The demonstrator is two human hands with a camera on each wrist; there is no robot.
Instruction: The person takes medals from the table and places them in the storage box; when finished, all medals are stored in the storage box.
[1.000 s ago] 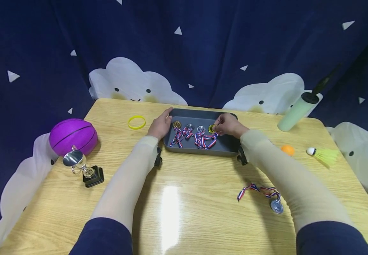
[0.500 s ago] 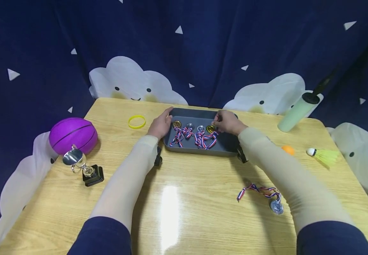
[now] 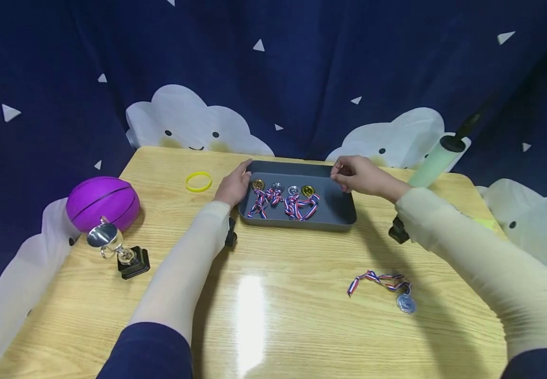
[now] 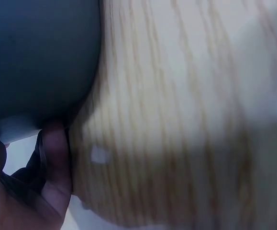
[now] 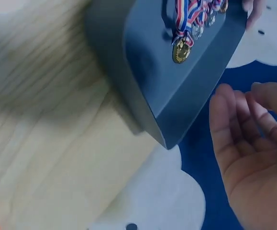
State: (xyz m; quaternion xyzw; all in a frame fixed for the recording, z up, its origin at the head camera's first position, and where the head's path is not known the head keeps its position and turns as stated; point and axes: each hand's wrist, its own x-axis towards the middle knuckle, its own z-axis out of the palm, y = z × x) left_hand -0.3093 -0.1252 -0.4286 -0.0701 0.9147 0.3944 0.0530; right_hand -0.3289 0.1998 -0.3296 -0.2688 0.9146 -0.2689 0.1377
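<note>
- Done, as judged from the layout: four medals (image 3: 280,200) lie side by side in the grey tray (image 3: 339,208), discs toward the far wall, striped ribbons trailing toward the near wall; the gold medal (image 3: 307,190) sits rightmost of the row, with bare tray floor to its right.
- Left: one silver medal (image 3: 405,302) with its ribbon lies on the surface (image 3: 273,295), well apart from the tray, near the right forearm.
- Left hand (image 3: 234,185): rests against the tray's left wall, fingers straight along the rim; grip open, steadying and holding nothing.
- Right hand (image 3: 360,175): above the tray's far right corner, palm empty, fingers loosely curled; grip relaxed, on nothing.
- Change from the earlier frames: the right hand then pinched the gold medal at its place in the row; it has now let go and drawn back to the right, the medal remaining in the tray; the left hand has kept its place.
</note>
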